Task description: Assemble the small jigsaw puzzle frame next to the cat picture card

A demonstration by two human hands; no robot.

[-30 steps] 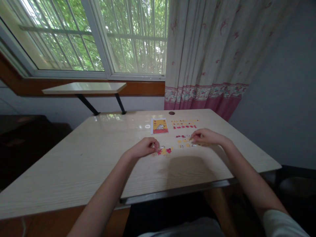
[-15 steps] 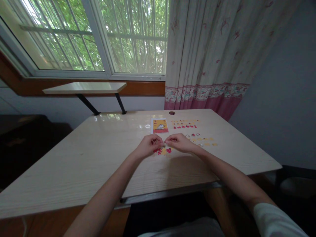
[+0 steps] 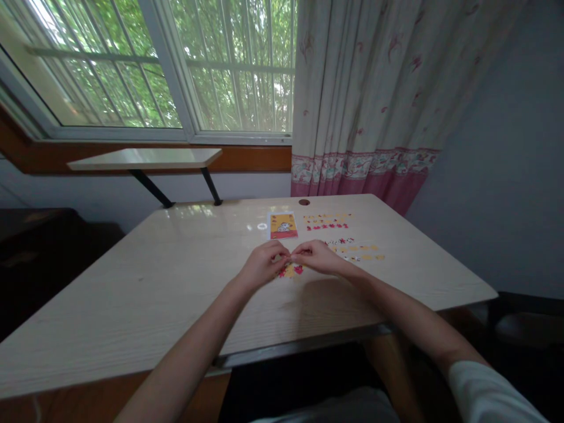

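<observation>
My left hand (image 3: 263, 262) and my right hand (image 3: 319, 257) meet fingertip to fingertip over the table. Both are closed in a pinch; whatever lies between the fingertips is too small and too covered to make out. Just below and behind the fingers is a small pile of jigsaw puzzle pieces (image 3: 289, 271), red, yellow and white, partly hidden by my left hand. Beyond the hands lies a picture card (image 3: 282, 226) showing a white animal on orange and red. To its right, more puzzle pieces (image 3: 327, 226) are laid out in rows, some nearer rows partly behind my right hand.
The pale wooden table (image 3: 176, 294) has a round cable hole (image 3: 304, 202) near its back edge. A raised shelf (image 3: 150, 157) on dark legs stands at the back left. Behind are a barred window (image 3: 233, 64) and a patterned curtain (image 3: 352, 106).
My fingertips have come closer together and now touch, with my right hand a little further left. The whole view has shifted slightly. The card and rows of pieces lie as before.
</observation>
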